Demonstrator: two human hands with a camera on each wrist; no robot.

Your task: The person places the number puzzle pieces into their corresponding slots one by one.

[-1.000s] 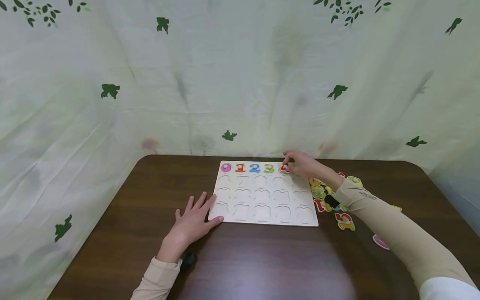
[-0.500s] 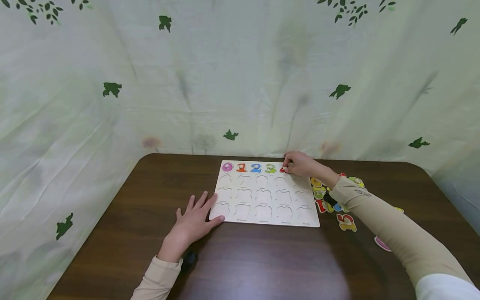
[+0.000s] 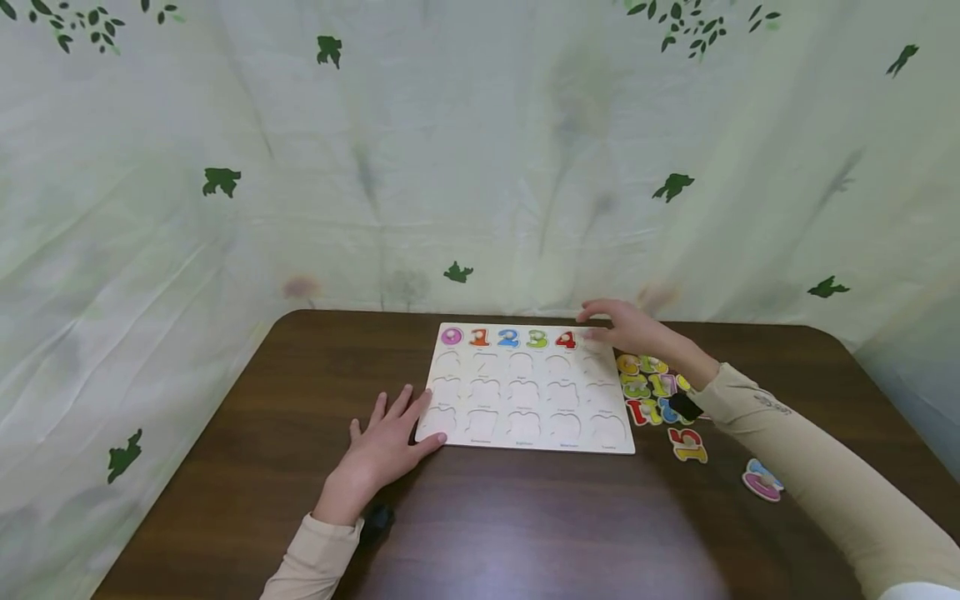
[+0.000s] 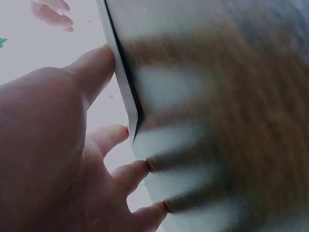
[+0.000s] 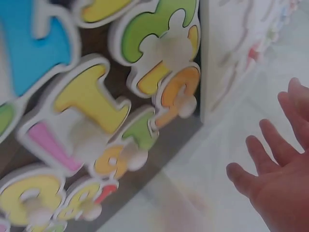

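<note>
As the left hand [image 3: 382,447] rests, fingers spread, on the left edge of the white board [image 3: 525,396], seemingly steadying it on the table [image 3: 540,517], the right hand [image 3: 632,328] hovers empty, fingers parted, beside the red 4 [image 3: 566,340]; loose number pieces [image 3: 636,387] crowd the board's right side, probably for easy reach.

Captions [image 3: 569,446]: too small to read, right of the left hand [image 3: 384,452]
Blue piece [image 5: 38,53]: cut off by the view's edge, apart from the right hand [image 5: 285,186]
Table [image 4: 260,96]: blurred, past the left hand
</note>
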